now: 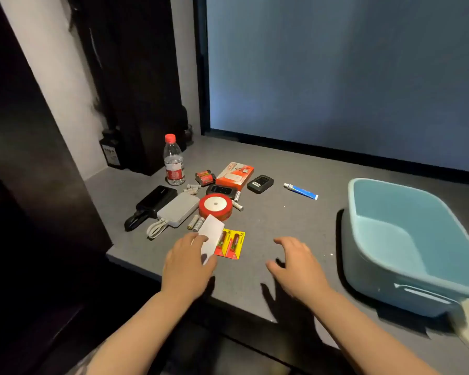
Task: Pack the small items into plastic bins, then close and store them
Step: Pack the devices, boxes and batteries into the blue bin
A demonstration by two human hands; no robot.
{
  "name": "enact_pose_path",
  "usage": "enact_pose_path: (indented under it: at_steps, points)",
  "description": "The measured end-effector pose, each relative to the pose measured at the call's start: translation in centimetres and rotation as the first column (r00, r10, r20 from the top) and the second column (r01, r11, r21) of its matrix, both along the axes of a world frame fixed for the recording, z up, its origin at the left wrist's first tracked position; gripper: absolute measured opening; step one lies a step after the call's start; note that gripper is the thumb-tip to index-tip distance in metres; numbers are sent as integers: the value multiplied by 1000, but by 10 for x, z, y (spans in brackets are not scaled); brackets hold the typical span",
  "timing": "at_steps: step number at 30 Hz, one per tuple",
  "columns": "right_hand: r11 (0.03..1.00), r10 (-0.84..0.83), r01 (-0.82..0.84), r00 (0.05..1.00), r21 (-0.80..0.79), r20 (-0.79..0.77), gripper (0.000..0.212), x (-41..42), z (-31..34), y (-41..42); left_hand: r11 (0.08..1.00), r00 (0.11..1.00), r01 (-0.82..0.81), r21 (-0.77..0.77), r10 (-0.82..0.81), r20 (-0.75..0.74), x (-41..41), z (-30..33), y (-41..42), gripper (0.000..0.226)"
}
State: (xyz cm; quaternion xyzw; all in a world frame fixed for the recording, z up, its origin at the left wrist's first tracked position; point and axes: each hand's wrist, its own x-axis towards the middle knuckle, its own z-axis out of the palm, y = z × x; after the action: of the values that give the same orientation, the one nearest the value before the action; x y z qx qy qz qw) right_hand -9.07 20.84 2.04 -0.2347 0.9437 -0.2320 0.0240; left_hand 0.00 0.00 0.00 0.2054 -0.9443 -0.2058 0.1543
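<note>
Grey surface [282,220], viewed from above and in front.

Far left: black power bank [153,200] with strap, lying flat. Just beside it, touching: white power bank [178,209], white cable [155,229] coiled at near end. Behind both: upright water bottle [173,161], red cap, nearly empty.

Loose batteries [197,222] near the white power bank's corner; more scattered behind and right of red tape roll [215,205]. Red-wrapped batteries [205,177] beside orange box [235,175]. Two small black devices: one [220,190] just behind the tape roll, other [260,183] right of the orange box.

Left hand [187,266] at near edge, fingers pinching white card [210,236] by its lower end; card tilted, overlapping yellow-red battery pack [233,244] lying flat.

Right hand [295,266] hovering over bare surface, fingers released and loosely spread, holding nothing.

Blue-white tube [301,191] lying alone, well apart from the cluster.

Far right: light blue plastic bin [368,269], no lid on, interior bare as far as visible; near handle facing the camera.
</note>
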Motion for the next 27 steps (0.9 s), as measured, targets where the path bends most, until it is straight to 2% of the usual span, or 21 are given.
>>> enact_pose_path:
  at_steps: [4,8,11,15,19,22,25,27]
  points:
    - [994,99,-102,993,41,62,62,-21,-16,-38,999,998,-35,29,33,50,-14,-19,-6,45]
    - [985,171,-171,985,26,14,66,-37,-34,-74,1000,995,-30,0,30,91,-26,-32,-21,49]
    - [983,168,-169,986,75,18,72,-49,-40,-89,1000,993,11,12,-12,118,-29,-36,-28,56]
    - [977,179,-181,983,109,25,64,-60,-48,-95,997,988,57,46,-63,141,-30,-39,-36,62]
    - [985,150,-151,989,86,12,59,-62,-51,-91,980,990,84,180,-103,95,-30,-35,-45,49]
    - [993,111,-111,994,51,-3,57,-61,-51,-87,979,996,63,196,-75,54,-31,-26,-52,36]
    - [1000,-8,8,1000,-30,-4,53,-61,-43,-79,980,998,55,193,-54,-10,-41,-10,-57,21]
    - [992,-95,93,995,-88,-10,52,-62,-31,-72,979,996,82,185,-78,-31,-52,3,-57,19]
